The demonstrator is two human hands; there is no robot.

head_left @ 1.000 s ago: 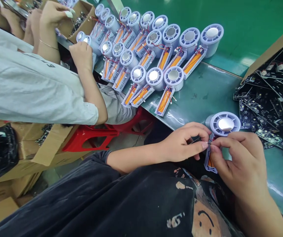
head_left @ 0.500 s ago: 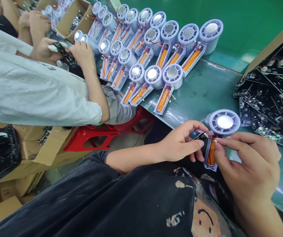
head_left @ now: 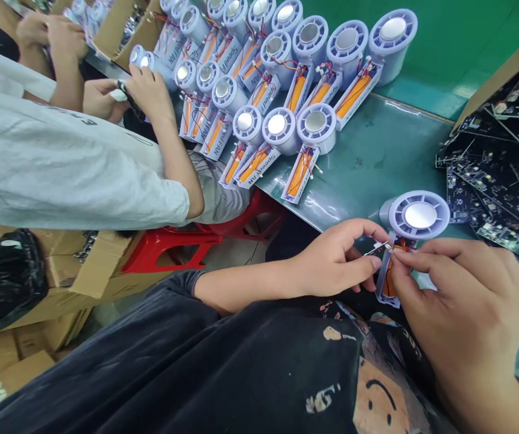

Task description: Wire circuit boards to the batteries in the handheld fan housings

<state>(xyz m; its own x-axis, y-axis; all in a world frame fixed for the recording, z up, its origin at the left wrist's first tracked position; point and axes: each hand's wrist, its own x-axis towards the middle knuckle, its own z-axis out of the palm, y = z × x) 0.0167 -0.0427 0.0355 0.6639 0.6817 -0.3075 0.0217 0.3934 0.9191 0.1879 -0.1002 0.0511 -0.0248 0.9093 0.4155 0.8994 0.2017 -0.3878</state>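
Observation:
A small circuit board (head_left: pixel 377 248) is pinched between the thumb and fingers of my left hand (head_left: pixel 338 256). The thumb and index finger of my right hand (head_left: pixel 462 289) are closed on a small white connector (head_left: pixel 390 249) at the board's end. Behind and below my fingers lies a pale purple fan unit (head_left: pixel 419 214) with a silver disc in its round head. Its open handle (head_left: pixel 386 283) shows an orange battery and wires, partly hidden by my hands.
Many similar fan units (head_left: pixel 316 123) stand in rows on the green table (head_left: pixel 354 175). A box of dark circuit boards (head_left: pixel 507 187) is at the right. At the left a person in a white shirt (head_left: pixel 73 163) works beside red stools (head_left: pixel 169 247).
My right fingertips have moved left, bringing the connector against the board's end. The board now shows more edge-on. The whole view has shifted slightly.

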